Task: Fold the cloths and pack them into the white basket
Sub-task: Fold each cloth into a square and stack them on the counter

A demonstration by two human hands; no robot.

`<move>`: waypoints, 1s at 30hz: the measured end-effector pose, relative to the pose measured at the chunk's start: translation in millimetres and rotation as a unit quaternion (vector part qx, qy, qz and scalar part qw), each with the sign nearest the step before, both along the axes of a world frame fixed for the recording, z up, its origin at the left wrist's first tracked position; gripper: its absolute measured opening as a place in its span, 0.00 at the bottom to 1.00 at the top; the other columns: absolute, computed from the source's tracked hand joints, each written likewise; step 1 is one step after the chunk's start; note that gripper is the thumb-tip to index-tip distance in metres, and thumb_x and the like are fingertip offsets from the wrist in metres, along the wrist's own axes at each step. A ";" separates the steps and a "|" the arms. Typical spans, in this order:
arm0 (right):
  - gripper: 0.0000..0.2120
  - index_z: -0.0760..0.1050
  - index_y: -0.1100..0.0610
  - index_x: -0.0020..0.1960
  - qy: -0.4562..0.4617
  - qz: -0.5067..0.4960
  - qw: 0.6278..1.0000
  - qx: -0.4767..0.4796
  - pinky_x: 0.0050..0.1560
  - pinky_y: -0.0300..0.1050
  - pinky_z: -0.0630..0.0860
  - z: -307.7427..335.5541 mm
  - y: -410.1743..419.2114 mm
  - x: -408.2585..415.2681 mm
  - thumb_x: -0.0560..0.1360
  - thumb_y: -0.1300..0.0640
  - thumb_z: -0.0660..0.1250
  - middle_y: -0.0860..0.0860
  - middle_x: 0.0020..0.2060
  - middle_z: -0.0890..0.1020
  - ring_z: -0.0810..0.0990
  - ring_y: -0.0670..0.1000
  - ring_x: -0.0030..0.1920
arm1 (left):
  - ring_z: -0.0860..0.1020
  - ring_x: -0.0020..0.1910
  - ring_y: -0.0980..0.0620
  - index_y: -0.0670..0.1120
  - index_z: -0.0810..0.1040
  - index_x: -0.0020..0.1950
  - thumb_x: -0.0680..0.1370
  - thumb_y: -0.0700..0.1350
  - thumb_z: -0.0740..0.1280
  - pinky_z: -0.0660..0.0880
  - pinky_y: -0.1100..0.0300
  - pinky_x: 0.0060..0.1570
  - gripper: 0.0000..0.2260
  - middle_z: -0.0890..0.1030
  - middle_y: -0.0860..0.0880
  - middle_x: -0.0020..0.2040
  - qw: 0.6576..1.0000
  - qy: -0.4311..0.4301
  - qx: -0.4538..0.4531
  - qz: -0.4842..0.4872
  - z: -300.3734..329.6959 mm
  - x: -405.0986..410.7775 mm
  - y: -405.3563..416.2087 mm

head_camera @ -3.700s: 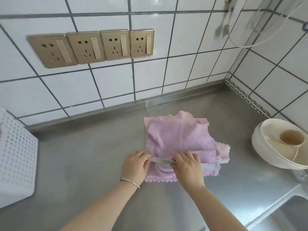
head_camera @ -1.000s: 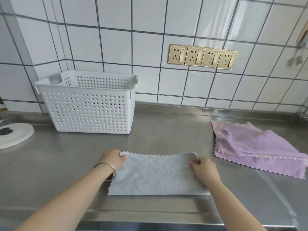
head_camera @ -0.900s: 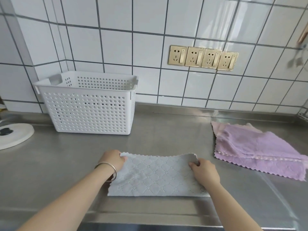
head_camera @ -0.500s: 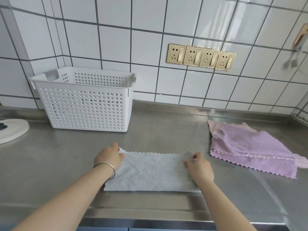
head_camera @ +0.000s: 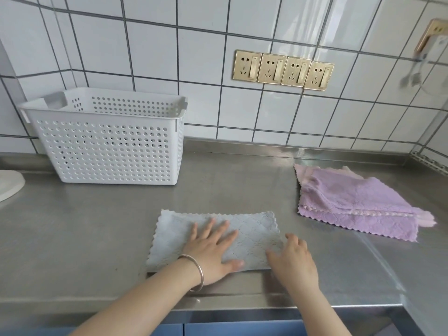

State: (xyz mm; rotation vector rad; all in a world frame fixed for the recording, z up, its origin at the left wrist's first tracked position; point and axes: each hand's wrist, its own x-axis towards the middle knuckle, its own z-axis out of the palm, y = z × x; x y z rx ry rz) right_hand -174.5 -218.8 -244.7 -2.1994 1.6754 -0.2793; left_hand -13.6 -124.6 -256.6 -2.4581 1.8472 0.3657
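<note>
Bright, even daylight is cast across the scene, soft glare is reflected off the steel surface point(head_camera: 242, 185) and glossy wall tiles point(head_camera: 155, 52), straight lines are bowed by wide-angle distortion, and the right edge is blurred.

A brushed stainless-steel countertop point(head_camera: 242, 180) runs along the white tiled wall, with a raised steel lip at its back edge. On its left rear part stands a white perforated plastic basket point(head_camera: 109, 151), upright and near the wall. A pale grey quilted cloth with scalloped edges point(head_camera: 252, 229) lies flat near the front edge. Well to its right lies a loosely stacked pile of lilac and pink fleecy cloths point(head_camera: 358, 204). A white round object point(head_camera: 9, 184) sits at the far left, cut off.
</note>
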 end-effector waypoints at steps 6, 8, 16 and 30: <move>0.19 0.70 0.59 0.58 -0.014 -0.033 0.996 0.085 0.44 0.43 0.69 8.6 -10.7 -0.1 0.69 0.53 0.63 0.54 0.51 0.79 0.75 0.56 0.49 | 0.30 0.73 0.47 0.61 0.40 0.74 0.71 0.72 0.47 0.33 0.38 0.71 0.35 0.35 0.55 0.76 1.000 0.016 0.004 0.001 -4.7 0.7 -3.9; 0.19 0.73 0.57 0.58 -0.038 -0.033 0.995 0.083 0.44 0.42 0.68 7.1 -10.0 -0.2 0.69 0.53 0.65 0.54 0.51 0.79 0.76 0.56 0.51 | 0.30 0.73 0.47 0.61 0.40 0.74 0.72 0.72 0.46 0.33 0.38 0.71 0.34 0.35 0.56 0.76 0.999 0.031 0.025 0.003 -5.3 2.5 -5.1; 0.03 0.79 0.52 0.35 -0.164 0.092 0.926 -0.328 0.35 0.44 0.68 19.4 38.6 57.2 0.61 0.57 0.68 0.49 0.31 0.79 0.78 0.56 0.34 | 0.79 0.50 0.48 0.46 0.79 0.50 0.77 0.55 0.62 0.72 0.57 0.49 0.14 0.80 0.44 0.56 0.719 0.597 -0.228 0.274 57.3 12.4 -16.0; 0.32 0.76 0.57 0.60 -0.135 0.350 0.894 -0.244 0.46 0.41 0.80 -18.3 70.7 88.6 0.57 0.71 0.64 0.54 0.62 0.78 0.78 0.54 0.60 | 0.62 0.73 0.52 0.43 0.58 0.75 0.79 0.36 0.57 0.59 0.62 0.67 0.24 0.61 0.46 0.75 0.804 0.411 -0.280 0.326 32.0 85.3 46.4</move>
